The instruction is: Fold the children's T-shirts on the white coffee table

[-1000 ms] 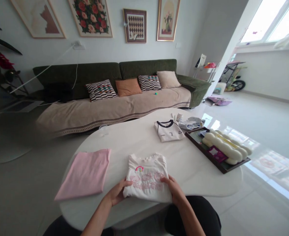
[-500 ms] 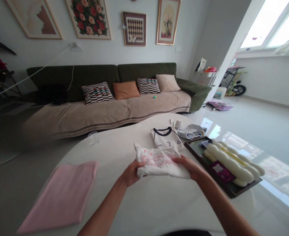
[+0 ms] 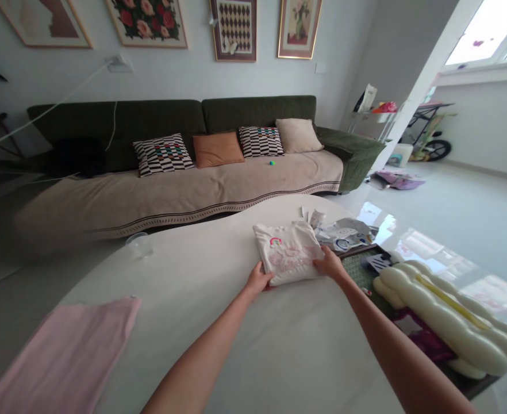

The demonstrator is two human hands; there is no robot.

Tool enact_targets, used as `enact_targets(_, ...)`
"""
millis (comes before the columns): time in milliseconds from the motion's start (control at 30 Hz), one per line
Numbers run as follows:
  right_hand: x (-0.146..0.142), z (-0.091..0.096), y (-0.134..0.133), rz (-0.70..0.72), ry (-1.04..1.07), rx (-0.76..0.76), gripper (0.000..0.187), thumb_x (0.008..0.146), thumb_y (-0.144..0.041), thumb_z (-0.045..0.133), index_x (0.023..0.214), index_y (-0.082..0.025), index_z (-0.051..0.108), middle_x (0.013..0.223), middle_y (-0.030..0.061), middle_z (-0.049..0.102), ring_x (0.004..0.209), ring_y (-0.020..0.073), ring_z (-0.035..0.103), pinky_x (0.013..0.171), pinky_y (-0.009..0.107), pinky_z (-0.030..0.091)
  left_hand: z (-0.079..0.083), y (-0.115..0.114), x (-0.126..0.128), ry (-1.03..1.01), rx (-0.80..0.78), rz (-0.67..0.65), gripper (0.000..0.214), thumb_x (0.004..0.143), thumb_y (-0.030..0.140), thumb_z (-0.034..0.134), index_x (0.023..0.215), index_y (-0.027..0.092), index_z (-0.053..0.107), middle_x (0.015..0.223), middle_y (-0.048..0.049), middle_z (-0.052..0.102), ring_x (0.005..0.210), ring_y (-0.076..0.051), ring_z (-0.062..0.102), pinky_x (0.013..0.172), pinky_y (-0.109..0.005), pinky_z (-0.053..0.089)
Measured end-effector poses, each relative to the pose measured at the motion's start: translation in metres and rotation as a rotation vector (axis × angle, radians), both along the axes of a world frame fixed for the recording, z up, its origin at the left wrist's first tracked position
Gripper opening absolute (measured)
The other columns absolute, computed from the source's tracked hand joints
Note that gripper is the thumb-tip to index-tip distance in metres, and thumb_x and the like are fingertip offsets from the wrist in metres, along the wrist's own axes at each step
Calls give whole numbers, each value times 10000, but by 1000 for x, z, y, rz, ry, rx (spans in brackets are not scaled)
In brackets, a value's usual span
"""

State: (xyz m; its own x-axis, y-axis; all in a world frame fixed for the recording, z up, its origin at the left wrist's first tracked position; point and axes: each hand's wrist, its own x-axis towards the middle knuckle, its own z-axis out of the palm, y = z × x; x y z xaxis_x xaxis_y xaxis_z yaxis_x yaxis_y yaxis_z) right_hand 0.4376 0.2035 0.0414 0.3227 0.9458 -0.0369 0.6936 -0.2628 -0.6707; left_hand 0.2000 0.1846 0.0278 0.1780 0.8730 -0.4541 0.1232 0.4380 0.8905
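A folded white shirt with a pink print and a small rainbow [image 3: 288, 252] lies far out on the white table [image 3: 219, 322]. It covers the other folded white shirt, which is now hidden. My left hand [image 3: 258, 280] grips its near left corner. At its near right edge my right hand [image 3: 330, 265] grips it, fingers curled on the cloth. Both arms are stretched out across the table.
A folded pink cloth [image 3: 64, 362] lies at the near left. A dark tray [image 3: 365, 270] at the right holds a cream bumpy cushion [image 3: 447, 313]. Crumpled plastic packaging [image 3: 344, 233] sits behind the shirt, a clear cup [image 3: 139, 244] at the far left edge. A green sofa [image 3: 193, 149] stands beyond.
Both hands lifted the printed shirt from the near edge and carried it forward and right, setting it on top of the other white shirt.
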Motion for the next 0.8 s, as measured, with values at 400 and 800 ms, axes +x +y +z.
enact_targets(400, -34, 12, -147, 84, -273, 297, 390, 783, -285, 418, 1145, -144, 449, 1069, 134, 530, 931, 225, 556, 806, 355, 433, 45, -109, -105, 88, 98, -168, 526, 764, 294, 524, 1240, 147, 354, 843, -53, 632, 661, -107, 618, 615, -208, 421)
enact_targets(800, -116, 8, -316, 428, -74, 136, 310, 781, -265, 364, 978, -169, 583, 970, 92, 628, 821, 186, 617, 789, 341, 465, 51, -259, -308, 1237, 541, 5, 425, 792, 256, 461, 1208, 172, 487, 1297, -118, 424, 1227, -269, 325, 979, -435, 297)
